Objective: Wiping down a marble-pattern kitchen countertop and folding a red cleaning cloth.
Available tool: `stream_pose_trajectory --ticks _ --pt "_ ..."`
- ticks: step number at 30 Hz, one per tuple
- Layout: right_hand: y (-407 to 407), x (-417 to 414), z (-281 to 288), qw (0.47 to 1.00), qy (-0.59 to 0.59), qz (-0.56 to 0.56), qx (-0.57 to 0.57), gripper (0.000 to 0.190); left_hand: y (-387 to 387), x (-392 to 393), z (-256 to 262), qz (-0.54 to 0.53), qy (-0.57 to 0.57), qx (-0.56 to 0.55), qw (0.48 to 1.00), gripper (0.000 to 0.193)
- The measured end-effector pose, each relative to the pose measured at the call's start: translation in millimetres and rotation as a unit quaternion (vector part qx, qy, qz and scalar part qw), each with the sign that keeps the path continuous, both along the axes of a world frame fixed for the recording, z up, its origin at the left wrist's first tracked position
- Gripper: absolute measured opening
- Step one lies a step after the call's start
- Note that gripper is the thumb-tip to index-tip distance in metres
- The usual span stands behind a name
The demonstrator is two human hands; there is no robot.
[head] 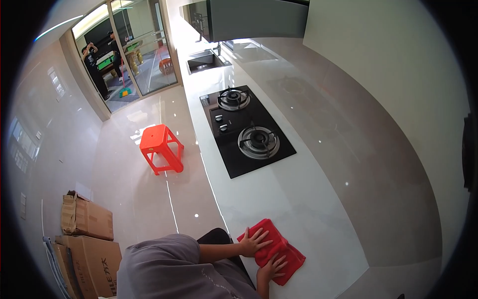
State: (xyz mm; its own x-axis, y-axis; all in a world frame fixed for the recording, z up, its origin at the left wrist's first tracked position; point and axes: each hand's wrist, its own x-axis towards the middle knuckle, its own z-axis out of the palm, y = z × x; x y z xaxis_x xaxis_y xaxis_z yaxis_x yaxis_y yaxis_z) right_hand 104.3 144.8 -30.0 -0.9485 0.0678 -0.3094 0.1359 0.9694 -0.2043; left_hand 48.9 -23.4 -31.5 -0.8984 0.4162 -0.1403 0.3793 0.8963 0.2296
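A red cloth (pixel 289 254) lies on the white countertop (pixel 313 224) near its lower end. Flat on the cloth's upper left part rests my left hand (pixel 255 242), fingers spread. My right hand (pixel 272 267) presses on its lower part, also with fingers apart. The cloth is slightly rumpled between and beside the hands. Neither hand visibly grips it. Farther along the counter, a black two-burner gas hob (pixel 248 130) is set into the surface, apart from the cloth.
A sink (pixel 205 63) is at the counter's far end, below a wall cabinet (pixel 257 20). On the floor left of the counter stands a red plastic stool (pixel 160 147). Cardboard boxes (pixel 93 258) are stacked by the left wall. Two people (pixel 93 65) are beyond the glass door.
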Motion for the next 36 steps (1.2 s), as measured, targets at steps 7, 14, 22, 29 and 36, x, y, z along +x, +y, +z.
stream_pose_trajectory --ticks 7,14,22,29,36 --pt "10 -81 16 0.999 -0.005 -0.017 -0.036 0.094 16 -66 5 0.033 -0.02 0.007 0.999 0.092" --pt "23 -172 11 0.998 -0.027 -0.002 -0.05 0.095 37 -137 27 0.121 -0.147 0.005 0.982 0.091" --pt "33 -154 3 0.996 0.052 0.028 -0.073 0.093 26 -128 32 0.091 -0.159 -0.006 0.983 0.088" --pt "36 -59 -9 0.981 0.161 0.101 -0.047 0.089 6 -39 7 0.046 0.017 -0.008 0.999 0.092" --pt "14 28 -1 0.988 0.105 0.08 -0.074 0.093 -18 34 27 0.025 0.041 0.036 0.998 0.085"
